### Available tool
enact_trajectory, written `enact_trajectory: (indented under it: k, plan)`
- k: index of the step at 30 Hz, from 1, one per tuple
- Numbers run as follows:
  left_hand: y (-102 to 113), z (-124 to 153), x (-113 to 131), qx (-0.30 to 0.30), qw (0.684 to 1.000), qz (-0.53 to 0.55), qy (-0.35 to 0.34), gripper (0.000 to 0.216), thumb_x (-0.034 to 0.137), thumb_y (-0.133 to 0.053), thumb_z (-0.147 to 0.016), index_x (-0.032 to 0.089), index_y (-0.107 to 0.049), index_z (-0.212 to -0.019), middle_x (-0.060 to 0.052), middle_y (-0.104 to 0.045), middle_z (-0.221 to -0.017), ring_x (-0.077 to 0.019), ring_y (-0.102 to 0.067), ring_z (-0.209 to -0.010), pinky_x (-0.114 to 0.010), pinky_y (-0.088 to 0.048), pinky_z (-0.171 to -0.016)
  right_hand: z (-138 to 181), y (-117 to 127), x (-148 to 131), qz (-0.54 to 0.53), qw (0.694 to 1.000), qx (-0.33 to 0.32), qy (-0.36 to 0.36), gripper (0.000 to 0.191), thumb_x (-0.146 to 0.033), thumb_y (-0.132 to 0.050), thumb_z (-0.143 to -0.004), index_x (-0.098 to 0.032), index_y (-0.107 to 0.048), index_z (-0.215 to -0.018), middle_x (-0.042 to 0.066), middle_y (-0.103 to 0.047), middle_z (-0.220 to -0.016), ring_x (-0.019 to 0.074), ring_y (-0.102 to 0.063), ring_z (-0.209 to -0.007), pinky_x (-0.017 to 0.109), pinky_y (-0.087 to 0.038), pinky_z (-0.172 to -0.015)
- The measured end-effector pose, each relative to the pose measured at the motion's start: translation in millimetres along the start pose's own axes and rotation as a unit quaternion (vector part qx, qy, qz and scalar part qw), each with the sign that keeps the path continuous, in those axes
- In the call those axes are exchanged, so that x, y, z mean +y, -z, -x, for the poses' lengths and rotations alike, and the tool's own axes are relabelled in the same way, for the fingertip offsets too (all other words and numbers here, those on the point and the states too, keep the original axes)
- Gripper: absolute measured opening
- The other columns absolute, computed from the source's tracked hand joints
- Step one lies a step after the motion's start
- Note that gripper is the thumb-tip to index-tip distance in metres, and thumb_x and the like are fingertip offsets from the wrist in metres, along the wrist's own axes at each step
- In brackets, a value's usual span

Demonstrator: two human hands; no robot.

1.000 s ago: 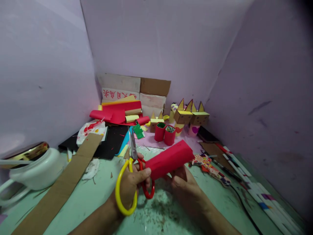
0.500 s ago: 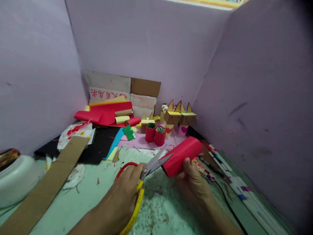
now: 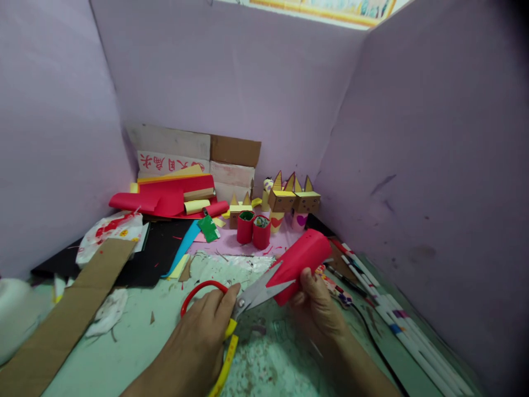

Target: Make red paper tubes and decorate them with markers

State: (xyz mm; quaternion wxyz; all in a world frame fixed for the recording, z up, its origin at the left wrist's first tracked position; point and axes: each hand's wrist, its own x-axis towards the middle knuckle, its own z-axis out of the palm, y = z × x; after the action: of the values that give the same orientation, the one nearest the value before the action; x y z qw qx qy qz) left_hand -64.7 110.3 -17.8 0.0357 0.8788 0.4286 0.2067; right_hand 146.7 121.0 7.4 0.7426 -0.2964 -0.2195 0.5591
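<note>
My left hand (image 3: 198, 336) grips a pair of scissors (image 3: 231, 306) with one red and one yellow handle loop. Their steel blades are parted and reach the near end of a red paper tube (image 3: 301, 264). My right hand (image 3: 318, 309) holds that tube from below, with the thumb on its side. The tube points up and to the right, above the pale green table (image 3: 136, 342).
A long cardboard strip (image 3: 61, 325) lies at the left. Black paper (image 3: 152, 253), red and yellow paper rolls (image 3: 165, 198) and cardboard boxes (image 3: 198, 160) fill the back. Two short red tubes (image 3: 252, 231) and little box figures (image 3: 293, 201) stand behind. White sticks (image 3: 409, 336) line the right wall.
The scissors swung from upright beside the tube to lying flat, and their blades now reach the tube's end. The tube moved right and tilted steeper. The view shifted right.
</note>
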Motion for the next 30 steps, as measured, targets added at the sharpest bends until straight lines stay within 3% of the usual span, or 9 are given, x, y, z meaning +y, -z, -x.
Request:
enact_trajectory:
  k: [5,19,25,30]
  plan:
    - [-1,0,-7,0.01,0.999,0.011,-0.03,0.083,-0.004,-0.04,-0.072,0.025,-0.028,-0.149,-0.011,-0.062,-0.114,-0.0259,-0.062,-0.096,-0.041,-0.055,-0.083,0,2,2,0.021,1.0,-0.007,0.006,0.066,-0.042,-0.095,-0.051,-0.019,-0.07,-0.108,0.009,-0.08,-0.085,0.0334,-0.074,-0.095,0.045,-0.06,-0.086]
    - [-7,-1,-16,0.049,0.997,-0.013,-0.064,0.075,-0.004,-0.035,-0.075,0.021,-0.036,-0.145,-0.011,-0.067,-0.103,-0.0243,-0.067,-0.082,-0.034,-0.057,-0.069,1,3,8,0.019,1.0,-0.003,0.024,0.067,-0.041,-0.094,-0.052,-0.017,-0.069,-0.109,0.007,-0.079,-0.081,0.032,-0.075,-0.088,0.043,-0.06,-0.083]
    - [-15,-1,-24,0.048,0.996,0.023,-0.069,0.077,-0.001,-0.039,-0.072,0.023,-0.04,-0.145,-0.011,-0.069,-0.105,-0.024,-0.069,-0.084,-0.033,-0.058,-0.07,1,3,7,0.019,1.0,0.005,0.021,0.071,-0.04,-0.096,-0.05,-0.018,-0.069,-0.112,0.006,-0.079,-0.078,0.0291,-0.075,-0.076,0.043,-0.06,-0.081]
    - [-11,-2,-25,0.006,0.997,0.055,-0.057,0.076,0.002,-0.043,-0.073,0.024,-0.038,-0.145,-0.011,-0.067,-0.109,-0.025,-0.067,-0.088,-0.035,-0.057,-0.074,1,4,7,0.033,0.999,0.006,0.043,0.075,-0.042,-0.096,-0.048,-0.019,-0.068,-0.114,0.006,-0.079,-0.081,0.0281,-0.075,-0.075,0.041,-0.061,-0.08]
